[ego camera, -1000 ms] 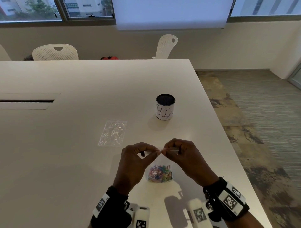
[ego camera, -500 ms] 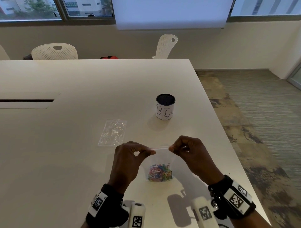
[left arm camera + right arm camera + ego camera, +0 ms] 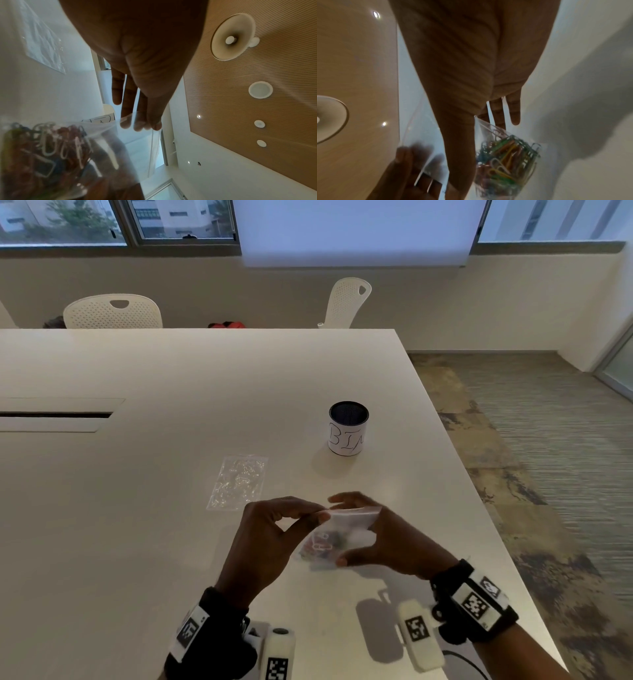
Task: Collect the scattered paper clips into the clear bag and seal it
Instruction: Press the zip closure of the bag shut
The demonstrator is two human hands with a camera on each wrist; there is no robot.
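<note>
A small clear bag (image 3: 349, 520) with several coloured paper clips (image 3: 321, 543) inside is held just above the white table (image 3: 137, 542), near its front right. My left hand (image 3: 320, 517) pinches the bag's top left corner between thumb and fingertips (image 3: 145, 125). My right hand (image 3: 368, 537) cups the bag from the right, with its fingers behind the bag and its thumb under the lower edge. The clips (image 3: 505, 155) bunch at the bottom of the bag. Whether the top strip is pressed closed cannot be told.
A second clear bag (image 3: 239, 482) lies flat on the table just beyond my left hand. A white cup marked BIN (image 3: 347, 429) stands further back. The table's right edge (image 3: 479, 508) is close to my right hand. A cable slot (image 3: 54, 415) lies far left.
Both hands were pinching the bag's top strip and sliding apart along it. Now the right hand has left the strip and cups the bag, which is tilted and lifted.
</note>
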